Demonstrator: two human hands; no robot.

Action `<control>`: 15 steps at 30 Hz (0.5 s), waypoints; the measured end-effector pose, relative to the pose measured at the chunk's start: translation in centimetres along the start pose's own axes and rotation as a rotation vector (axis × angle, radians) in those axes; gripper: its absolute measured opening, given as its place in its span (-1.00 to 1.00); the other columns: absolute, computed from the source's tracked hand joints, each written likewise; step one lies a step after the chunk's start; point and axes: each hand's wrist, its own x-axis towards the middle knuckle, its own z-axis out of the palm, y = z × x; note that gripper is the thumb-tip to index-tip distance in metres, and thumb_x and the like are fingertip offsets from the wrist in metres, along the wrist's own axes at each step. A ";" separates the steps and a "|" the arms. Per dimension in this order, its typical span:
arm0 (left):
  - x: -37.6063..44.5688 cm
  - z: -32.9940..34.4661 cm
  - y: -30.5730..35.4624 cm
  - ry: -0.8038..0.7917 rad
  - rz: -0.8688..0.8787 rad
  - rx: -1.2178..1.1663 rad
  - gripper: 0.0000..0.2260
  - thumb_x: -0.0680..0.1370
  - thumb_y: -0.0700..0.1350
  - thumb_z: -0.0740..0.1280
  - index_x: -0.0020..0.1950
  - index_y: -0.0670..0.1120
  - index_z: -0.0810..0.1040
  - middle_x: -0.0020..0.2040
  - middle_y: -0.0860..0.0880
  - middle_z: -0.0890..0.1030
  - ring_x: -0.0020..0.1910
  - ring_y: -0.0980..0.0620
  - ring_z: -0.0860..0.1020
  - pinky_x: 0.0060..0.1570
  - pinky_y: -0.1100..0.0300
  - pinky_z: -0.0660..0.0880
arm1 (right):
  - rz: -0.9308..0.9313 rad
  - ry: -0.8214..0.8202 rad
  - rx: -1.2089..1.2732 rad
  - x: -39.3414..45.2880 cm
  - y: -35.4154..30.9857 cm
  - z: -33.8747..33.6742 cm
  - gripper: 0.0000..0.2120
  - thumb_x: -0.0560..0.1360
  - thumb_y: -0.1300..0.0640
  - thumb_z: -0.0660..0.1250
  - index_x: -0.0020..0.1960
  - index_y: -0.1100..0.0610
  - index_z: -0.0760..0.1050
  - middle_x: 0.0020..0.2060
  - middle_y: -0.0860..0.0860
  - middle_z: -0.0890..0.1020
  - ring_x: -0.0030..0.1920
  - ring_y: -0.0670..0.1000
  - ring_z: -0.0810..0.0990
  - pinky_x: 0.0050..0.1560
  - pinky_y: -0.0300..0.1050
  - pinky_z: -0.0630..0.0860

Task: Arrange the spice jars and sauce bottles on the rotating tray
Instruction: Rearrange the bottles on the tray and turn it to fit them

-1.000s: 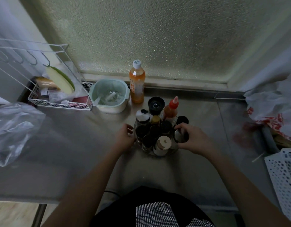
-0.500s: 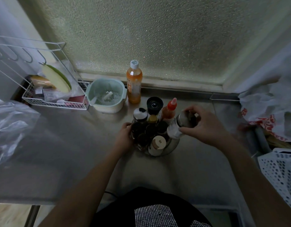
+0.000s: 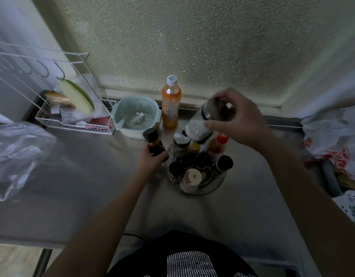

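Observation:
A round metal rotating tray (image 3: 214, 185) sits mid-counter, crowded with several dark-capped jars and bottles, a cork-lidded jar (image 3: 191, 177) at its front and a red-capped sauce bottle (image 3: 217, 145) at its back right. My right hand (image 3: 235, 116) holds a clear jar of white grains (image 3: 202, 124) tilted in the air above the tray's back. My left hand (image 3: 152, 160) grips a small dark bottle with a black cap (image 3: 153, 142) just left of the tray.
An orange drink bottle (image 3: 171, 101) and a pale green colander bowl (image 3: 135, 116) stand behind the tray by the frosted window. A white wire rack (image 3: 72, 108) sits at back left, plastic bags (image 3: 14, 156) at left and right, and a white basket (image 3: 350, 208) at right.
My right hand lifted the clear jar off the tray's right side and raised it above the tray. My left hand went from the tray's rim to holding a dark bottle beside it.

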 end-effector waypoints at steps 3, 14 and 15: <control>-0.1 -0.6 -0.8 0.024 -0.032 0.005 -0.77 0.31 -0.23 0.43 -0.09 -0.16 0.49 -0.22 -0.15 0.56 -0.22 -0.10 0.55 -0.17 -0.05 0.54 | -0.020 -0.153 -0.060 2.2 -0.7 2.7 -0.52 0.20 -0.02 0.54 0.06 -0.07 0.45 -0.09 -0.13 0.56 -0.15 -0.22 0.53 -0.24 -0.35 0.40; -1.3 -2.9 -3.0 0.140 -0.068 0.095 -0.75 0.32 -0.18 0.42 -0.03 -0.14 0.51 -0.17 -0.10 0.62 -0.20 -0.08 0.58 -0.14 0.05 0.52 | -0.269 -0.590 -0.749 3.7 1.6 11.0 -0.51 0.25 -0.19 0.40 0.10 -0.05 0.39 -0.14 -0.03 0.45 -0.04 0.03 0.37 -0.01 0.03 0.31; -1.3 -2.9 -3.0 0.138 -0.068 0.089 -0.76 0.32 -0.19 0.42 -0.04 -0.13 0.52 -0.18 -0.09 0.62 -0.20 -0.08 0.58 -0.13 0.04 0.52 | -0.276 -0.630 -0.792 3.7 1.7 11.5 -0.53 0.29 -0.16 0.40 0.12 -0.04 0.39 -0.07 0.00 0.48 0.03 0.06 0.38 0.05 0.07 0.32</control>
